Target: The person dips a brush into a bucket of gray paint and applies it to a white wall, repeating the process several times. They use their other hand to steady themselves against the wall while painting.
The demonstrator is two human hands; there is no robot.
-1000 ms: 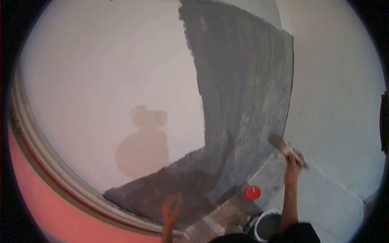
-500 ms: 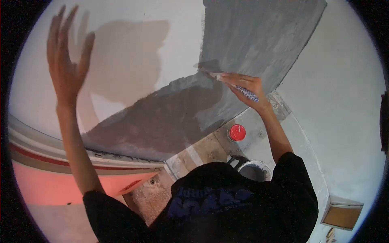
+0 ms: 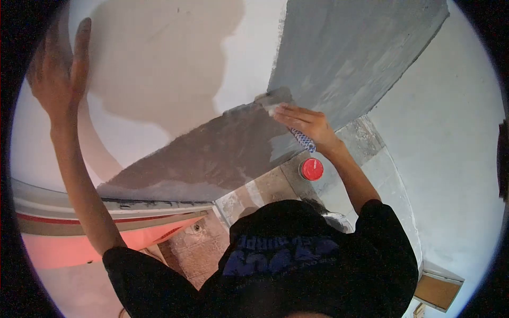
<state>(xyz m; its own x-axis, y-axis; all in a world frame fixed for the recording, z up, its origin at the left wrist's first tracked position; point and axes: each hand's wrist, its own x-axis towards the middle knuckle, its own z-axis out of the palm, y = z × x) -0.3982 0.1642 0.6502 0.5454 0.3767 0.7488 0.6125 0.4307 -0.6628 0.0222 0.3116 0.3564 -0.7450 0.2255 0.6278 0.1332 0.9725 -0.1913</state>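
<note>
Nearest is the person's black short-sleeved T-shirt with blue-purple lettering (image 3: 286, 257). The left hand (image 3: 58, 79) is raised at the white part of the wall (image 3: 249, 58), held wide with the fingers apart and nothing visible in it; whether the palm touches is unclear. The right hand (image 3: 307, 124) is closed around a paintbrush with a blue-and-white patterned handle (image 3: 303, 140), its bristle end at the corner where the dark grey coating (image 3: 350, 58) meets the white. Below, on the floor (image 3: 268, 186), a small round container with a red top (image 3: 312, 169) sits near the handle, and a pale-rimmed bucket (image 3: 343, 219) is mostly hidden behind the shirt.
</note>
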